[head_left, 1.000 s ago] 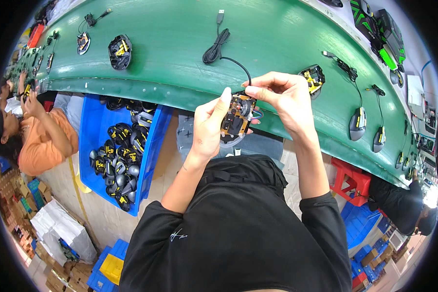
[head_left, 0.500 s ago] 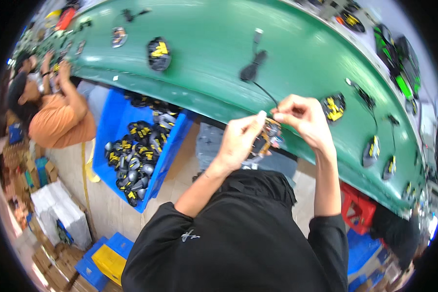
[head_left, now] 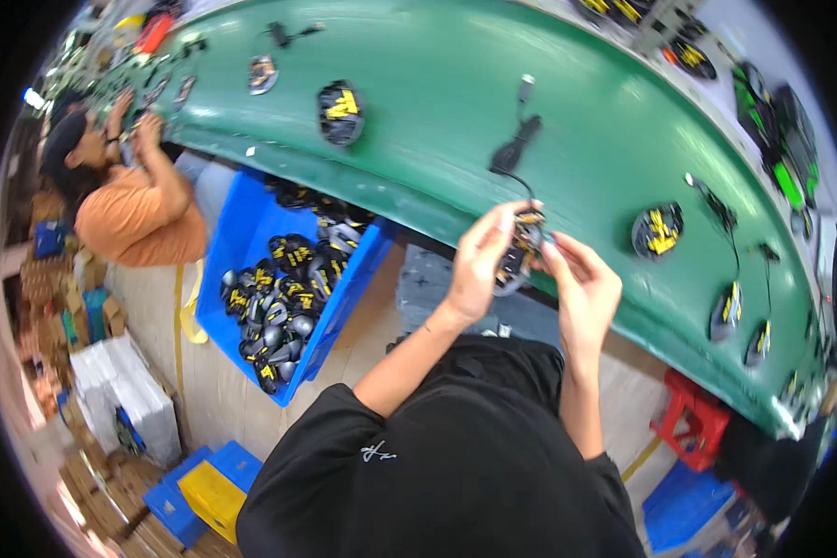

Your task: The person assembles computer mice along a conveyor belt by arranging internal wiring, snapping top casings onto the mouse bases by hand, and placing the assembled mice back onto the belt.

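At the near edge of the green belt I hold an opened computer mouse [head_left: 509, 276] with its circuit board and inner parts showing. My left hand [head_left: 477, 265] is closed around its left side, thumb near the cable end. On the other side my right hand [head_left: 581, 286] touches the board with thumb and fingertips drawn together; whether it pinches a small part is hidden. A black cable [head_left: 516, 147], tied in a bundle with a plug at its far end, lies on the belt and runs into the mouse.
A blue crate [head_left: 339, 321] full of black-and-yellow mice stands left of me. The green belt [head_left: 428, 102] carries more mice, such as one black-and-yellow mouse [head_left: 657, 231] to the right. A co-worker in an orange shirt [head_left: 144, 214] works at far left. A red stool [head_left: 688, 418] stands at right.
My right hand has come down from the cable entry to the mouse's right side, fingers now at the board. The left hand still holds the mouse. The view has shifted slightly.
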The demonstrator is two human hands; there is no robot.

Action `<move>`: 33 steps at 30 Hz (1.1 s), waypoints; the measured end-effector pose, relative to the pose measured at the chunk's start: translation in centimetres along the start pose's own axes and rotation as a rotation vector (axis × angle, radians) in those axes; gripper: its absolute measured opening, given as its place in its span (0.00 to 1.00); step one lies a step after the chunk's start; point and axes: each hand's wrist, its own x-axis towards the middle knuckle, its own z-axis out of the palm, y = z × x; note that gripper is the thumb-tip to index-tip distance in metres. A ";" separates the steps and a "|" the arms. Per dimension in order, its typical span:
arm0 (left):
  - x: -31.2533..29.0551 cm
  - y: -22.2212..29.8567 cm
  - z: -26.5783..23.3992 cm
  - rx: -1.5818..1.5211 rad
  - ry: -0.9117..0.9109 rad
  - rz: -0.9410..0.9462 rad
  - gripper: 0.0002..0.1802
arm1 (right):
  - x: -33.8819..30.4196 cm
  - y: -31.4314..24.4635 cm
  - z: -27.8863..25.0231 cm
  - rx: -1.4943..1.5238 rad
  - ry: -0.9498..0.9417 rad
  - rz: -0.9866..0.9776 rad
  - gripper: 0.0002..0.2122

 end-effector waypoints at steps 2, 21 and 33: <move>-0.2 -0.3 -0.2 0.012 0.020 0.014 0.24 | 0.4 0.2 -0.2 0.038 -0.028 -0.020 0.11; -0.1 -0.8 1.5 -0.366 0.147 -0.086 0.20 | 1.3 2.4 0.1 -0.617 -0.089 -1.131 0.09; 0.5 -0.1 1.7 -0.207 0.219 -0.147 0.20 | 0.1 1.1 -4.0 -0.640 -0.471 -0.978 0.14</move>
